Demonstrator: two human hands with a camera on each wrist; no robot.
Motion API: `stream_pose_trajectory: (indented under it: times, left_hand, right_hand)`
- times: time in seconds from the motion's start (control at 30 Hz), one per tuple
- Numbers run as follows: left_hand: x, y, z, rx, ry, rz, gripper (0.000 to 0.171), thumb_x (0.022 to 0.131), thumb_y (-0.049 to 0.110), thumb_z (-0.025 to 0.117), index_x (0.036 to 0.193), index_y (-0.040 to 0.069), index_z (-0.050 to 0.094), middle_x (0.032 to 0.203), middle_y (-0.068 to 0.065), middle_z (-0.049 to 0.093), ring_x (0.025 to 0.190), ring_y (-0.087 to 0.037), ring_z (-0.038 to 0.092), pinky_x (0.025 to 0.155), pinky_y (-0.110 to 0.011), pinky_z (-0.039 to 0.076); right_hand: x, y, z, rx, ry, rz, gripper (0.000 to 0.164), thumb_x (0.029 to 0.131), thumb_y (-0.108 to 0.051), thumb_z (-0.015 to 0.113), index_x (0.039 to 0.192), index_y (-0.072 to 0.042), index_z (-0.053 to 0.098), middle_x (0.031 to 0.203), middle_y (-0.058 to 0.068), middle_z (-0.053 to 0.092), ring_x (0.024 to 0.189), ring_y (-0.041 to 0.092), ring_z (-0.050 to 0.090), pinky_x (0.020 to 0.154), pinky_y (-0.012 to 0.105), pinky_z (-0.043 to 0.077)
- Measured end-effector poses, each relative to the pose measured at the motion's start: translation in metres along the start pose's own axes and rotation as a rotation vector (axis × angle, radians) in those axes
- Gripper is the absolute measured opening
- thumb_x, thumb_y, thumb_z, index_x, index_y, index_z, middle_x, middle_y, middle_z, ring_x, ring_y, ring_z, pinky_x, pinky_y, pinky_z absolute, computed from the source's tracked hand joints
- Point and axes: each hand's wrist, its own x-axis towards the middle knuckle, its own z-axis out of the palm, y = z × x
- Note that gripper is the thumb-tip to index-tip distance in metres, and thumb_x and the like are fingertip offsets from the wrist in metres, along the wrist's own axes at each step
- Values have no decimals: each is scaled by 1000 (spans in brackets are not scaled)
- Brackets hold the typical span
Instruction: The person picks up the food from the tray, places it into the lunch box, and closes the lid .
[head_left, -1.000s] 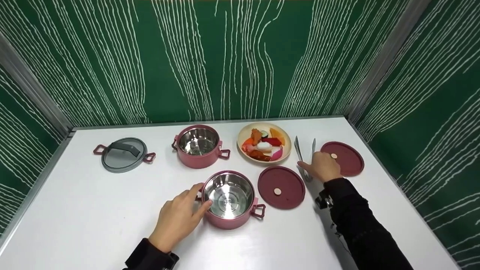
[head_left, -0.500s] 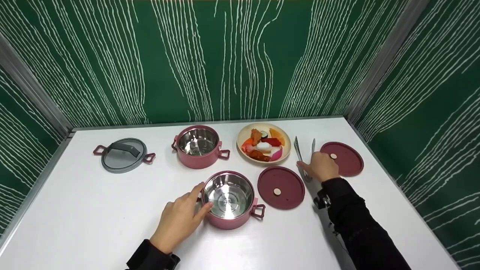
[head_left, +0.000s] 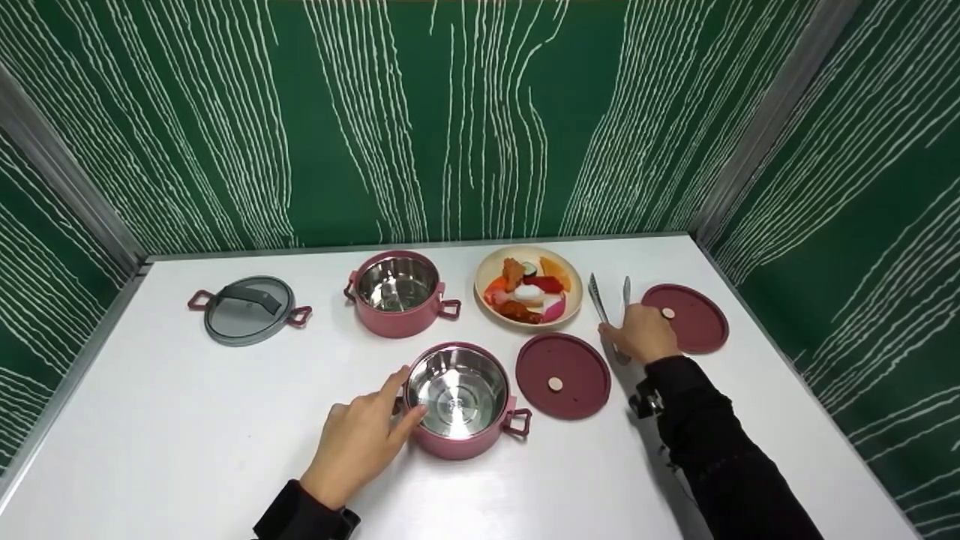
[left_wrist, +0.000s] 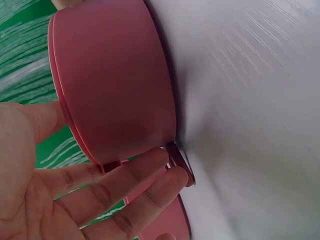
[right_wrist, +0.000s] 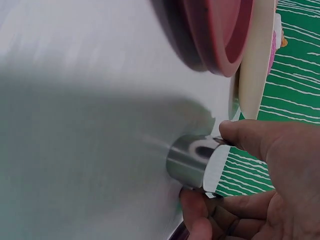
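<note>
A pink pot [head_left: 456, 442] with a shiny steel inside stands near the middle front of the table. My left hand [head_left: 360, 439] holds its left side, the thumb over the rim and the other fingers at the handle [left_wrist: 180, 165], as the left wrist view shows. Metal tongs [head_left: 598, 295] lie on the table at the right, arms spread and tips pointing away. My right hand [head_left: 645, 334] grips them near the bent end [right_wrist: 187, 160], thumb on one side and fingers on the other. The hand covers part of one arm.
A second pink pot [head_left: 397, 321] stands behind. A cream plate [head_left: 487, 259] bears several food pieces. Two dark red lids [head_left: 562, 360] [head_left: 701, 322] flank the tongs. A grey lid [head_left: 240, 319] with a black strap lies at left. Green walls [head_left: 465, 135] rise behind and at the sides.
My right thumb and the near end of the tongs have shifted very slightly to the right. The left hand and the pot stay nearly where they were.
</note>
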Motion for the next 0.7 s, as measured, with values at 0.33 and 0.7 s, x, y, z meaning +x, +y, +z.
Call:
stream_pose_trajectory:
  times: [0.33,0.7]
  left_hand:
    - [-7,3,0,56,39,11,56,101,45,73,142,8,65,89,-16,80,76,-34,77,56,-48,54]
    - [-13,8,-4,96,50,-9,57,97,47,77,136,6,68,82,-16,77,71,-37,75,53,-47,53]
  right_hand:
    - [-20,-22,-19,31,-47,12,41,98,-34,73,83,4,69,81,26,76,85,43,76,78,57,61]
    - [-4,-4,-6,21,-55,0,43,95,-37,75,82,3,69,85,28,75,77,36,72,70,53,59]
